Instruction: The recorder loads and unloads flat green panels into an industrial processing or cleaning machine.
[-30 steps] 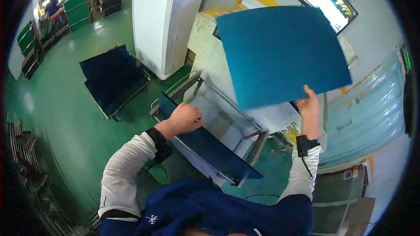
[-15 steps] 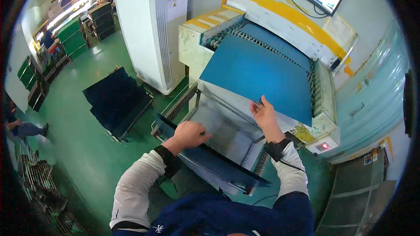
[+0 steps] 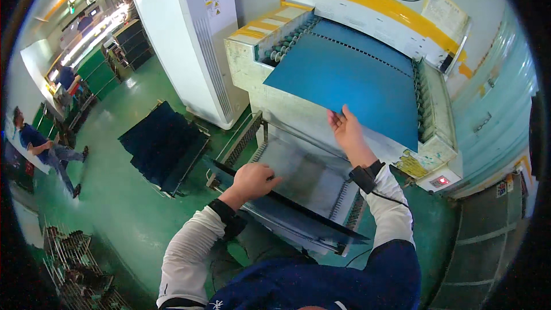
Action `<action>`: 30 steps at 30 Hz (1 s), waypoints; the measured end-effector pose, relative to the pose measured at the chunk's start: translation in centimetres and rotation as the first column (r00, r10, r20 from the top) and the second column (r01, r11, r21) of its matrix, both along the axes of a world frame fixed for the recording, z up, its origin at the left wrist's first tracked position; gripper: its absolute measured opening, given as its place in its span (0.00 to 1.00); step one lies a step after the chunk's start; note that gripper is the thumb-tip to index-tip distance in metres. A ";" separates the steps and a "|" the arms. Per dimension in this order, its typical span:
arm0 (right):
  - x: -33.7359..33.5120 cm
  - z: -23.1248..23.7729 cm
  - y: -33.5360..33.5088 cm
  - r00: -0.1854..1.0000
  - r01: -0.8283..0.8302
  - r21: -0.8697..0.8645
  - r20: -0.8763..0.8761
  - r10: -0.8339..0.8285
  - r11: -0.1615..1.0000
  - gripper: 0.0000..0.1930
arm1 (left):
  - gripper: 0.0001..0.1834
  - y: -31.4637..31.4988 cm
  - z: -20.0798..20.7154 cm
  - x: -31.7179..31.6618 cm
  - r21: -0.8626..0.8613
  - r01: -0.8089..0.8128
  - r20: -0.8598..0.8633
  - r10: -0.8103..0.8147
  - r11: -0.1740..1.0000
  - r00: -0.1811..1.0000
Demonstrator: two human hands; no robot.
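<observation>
A flat blue panel (image 3: 344, 83) lies on the rollers of a pale machine, its front edge overhanging toward me. My right hand (image 3: 349, 132) is at that edge, palm turned up and fingers apart; whether the fingertips touch the panel I cannot tell. Below, a dark blue panel (image 3: 304, 215) leans upright on the near side of a slotted metal rack (image 3: 238, 143). Around its top edge my left hand (image 3: 252, 182) is curled, thumb to the right. Part of the panel is hidden behind that hand.
A second blue sheet (image 3: 367, 43) lies farther back on the rollers. Dark panels (image 3: 163, 146) fill a rack on the green floor to the left, near a white cabinet (image 3: 183, 40). Wire racks (image 3: 80, 270) stand lower left. A person (image 3: 46, 146) walks at far left.
The view has shifted, and the walking person at the left shows more fully. My right hand's fingers look slightly more spread at the panel's edge. My left hand stays on the dark panel.
</observation>
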State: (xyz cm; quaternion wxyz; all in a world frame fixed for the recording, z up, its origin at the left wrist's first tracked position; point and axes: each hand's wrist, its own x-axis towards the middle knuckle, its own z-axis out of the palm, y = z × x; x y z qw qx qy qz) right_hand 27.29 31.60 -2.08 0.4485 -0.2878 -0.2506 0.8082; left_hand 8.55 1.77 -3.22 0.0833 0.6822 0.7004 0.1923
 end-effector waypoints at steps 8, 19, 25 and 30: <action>-0.4 0.0 0.5 0.999 -0.028 -0.048 0.028 0.029 0.998 0.21 | 0.21 0.0 0.7 0.3 -0.034 0.010 -0.020 -0.010 0.999 1.000; -1.3 -0.5 1.1 0.999 0.016 0.001 0.029 -0.016 1.000 0.23 | 0.22 -0.1 0.4 0.1 -0.023 0.026 -0.037 -0.027 0.999 0.999; -1.5 -0.5 2.4 0.999 0.026 0.014 0.044 -0.026 1.000 0.23 | 0.23 -0.9 0.8 0.4 -0.111 -0.056 -0.033 0.052 0.992 0.998; -0.4 -0.4 3.6 0.998 -0.059 -0.034 0.016 0.059 0.998 0.25 | 0.23 -0.5 -0.3 0.6 -0.099 -0.047 -0.024 0.045 0.994 0.999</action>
